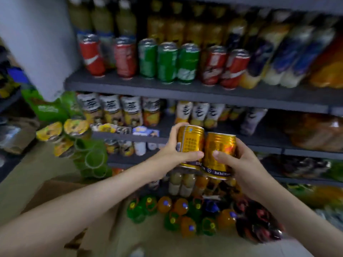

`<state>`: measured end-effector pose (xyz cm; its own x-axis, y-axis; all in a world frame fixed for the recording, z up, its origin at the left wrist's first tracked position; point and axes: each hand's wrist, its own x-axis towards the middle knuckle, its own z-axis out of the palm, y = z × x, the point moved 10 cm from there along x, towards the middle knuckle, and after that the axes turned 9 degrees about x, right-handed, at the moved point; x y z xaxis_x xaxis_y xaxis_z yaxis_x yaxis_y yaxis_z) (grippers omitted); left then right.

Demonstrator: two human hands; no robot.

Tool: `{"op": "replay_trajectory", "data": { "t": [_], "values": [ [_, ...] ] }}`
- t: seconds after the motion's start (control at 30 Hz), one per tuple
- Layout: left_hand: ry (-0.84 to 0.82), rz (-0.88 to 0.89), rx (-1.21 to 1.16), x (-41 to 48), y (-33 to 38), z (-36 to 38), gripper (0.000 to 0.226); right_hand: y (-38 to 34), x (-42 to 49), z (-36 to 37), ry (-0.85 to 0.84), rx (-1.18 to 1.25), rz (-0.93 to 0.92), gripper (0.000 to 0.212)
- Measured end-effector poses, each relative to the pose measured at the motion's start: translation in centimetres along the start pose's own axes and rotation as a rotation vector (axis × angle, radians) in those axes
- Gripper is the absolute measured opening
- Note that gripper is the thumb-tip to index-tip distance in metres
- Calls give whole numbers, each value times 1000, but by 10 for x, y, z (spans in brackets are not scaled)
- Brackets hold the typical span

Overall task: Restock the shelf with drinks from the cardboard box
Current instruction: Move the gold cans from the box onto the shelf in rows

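Left gold can [189,141] being gripped by left hand [172,152], thumb and fingers curled round it. Right gold can [219,151] being gripped likewise by right hand [239,160]. Cans being held upright, touching, before middle shelves. Grey shelf [130,86] above being filled by red cans [91,54] and green cans [167,62]. Cardboard box [61,191] being seen low left, under forearm.

l hand [172,153], r hand [241,164]: one gold can [220,145] each
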<state>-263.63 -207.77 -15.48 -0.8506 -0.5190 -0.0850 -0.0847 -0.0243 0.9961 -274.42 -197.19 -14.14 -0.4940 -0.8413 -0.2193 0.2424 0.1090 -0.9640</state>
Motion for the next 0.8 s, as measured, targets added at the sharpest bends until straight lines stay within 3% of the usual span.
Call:
{"op": "replay_trajectory", "data": {
  "t": [0.13,0.3,0.5,0.67,0.8],
  "values": [
    [8,96,76,45,67,69,85,-73,-20,-71,53,-2,-171,61],
    [-40,264,282,84,165,122,123,-151,-35,-147,186,-15,-390,76],
    [71,498,477,126,286,136,96,-263,-22,-189,174,-155,-602,78],
    [195,651,479,175,357,124,82,-356,19,-198,124,-196,-710,75],
    [286,662,362,207,387,100,93,-410,59,-203,81,-240,-755,76]
  ]
}}
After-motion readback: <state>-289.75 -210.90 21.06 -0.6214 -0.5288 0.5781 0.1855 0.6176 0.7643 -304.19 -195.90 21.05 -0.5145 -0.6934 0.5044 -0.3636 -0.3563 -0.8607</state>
